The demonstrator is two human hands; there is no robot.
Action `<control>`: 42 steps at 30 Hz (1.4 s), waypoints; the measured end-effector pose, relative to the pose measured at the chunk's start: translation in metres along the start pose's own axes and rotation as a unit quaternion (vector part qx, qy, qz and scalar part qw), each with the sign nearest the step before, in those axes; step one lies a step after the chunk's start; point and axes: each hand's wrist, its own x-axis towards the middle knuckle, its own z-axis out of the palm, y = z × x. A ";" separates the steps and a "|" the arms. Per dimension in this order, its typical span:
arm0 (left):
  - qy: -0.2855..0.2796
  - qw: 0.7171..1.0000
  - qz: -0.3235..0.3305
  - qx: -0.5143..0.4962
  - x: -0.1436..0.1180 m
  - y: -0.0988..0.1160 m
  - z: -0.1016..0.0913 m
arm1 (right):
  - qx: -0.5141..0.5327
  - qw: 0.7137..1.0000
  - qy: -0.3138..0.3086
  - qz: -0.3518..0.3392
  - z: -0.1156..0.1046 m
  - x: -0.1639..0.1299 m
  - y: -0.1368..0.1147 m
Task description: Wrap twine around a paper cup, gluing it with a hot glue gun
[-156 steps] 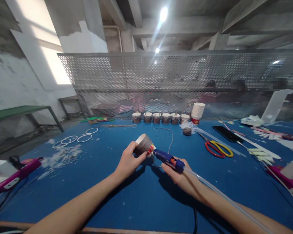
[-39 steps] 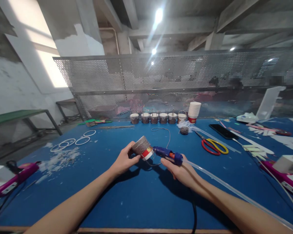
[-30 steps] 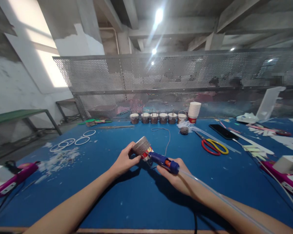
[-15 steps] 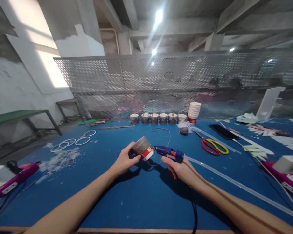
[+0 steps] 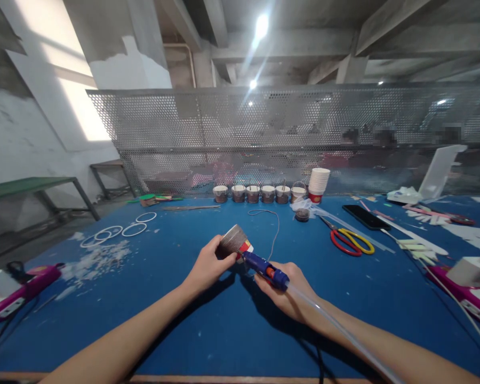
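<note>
Paper cup, wrapped in grey twine with a red band near its rim, sits tilted just above the blue surface, held in the left hand, whose grip is closed around it. The right hand has its grip closed on a blue glue gun, its nozzle touching the cup's side. A clear glue stick trails from the gun's back. Red-and-yellow scissors lie well apart to the right.

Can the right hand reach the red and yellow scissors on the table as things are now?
Probably not at once: the right hand grips the glue gun, though bare blue table lies between it and the scissors.
</note>
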 end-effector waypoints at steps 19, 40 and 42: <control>0.040 0.998 0.031 0.029 -0.007 0.011 0.011 | 0.187 0.977 0.107 -0.006 0.018 0.012 0.015; -0.026 0.987 0.061 0.143 -0.017 0.017 0.022 | 0.138 0.970 0.185 -0.079 0.010 0.016 0.018; -0.035 0.988 0.052 0.141 -0.017 0.017 0.022 | 0.132 0.972 0.169 -0.091 0.006 0.015 0.017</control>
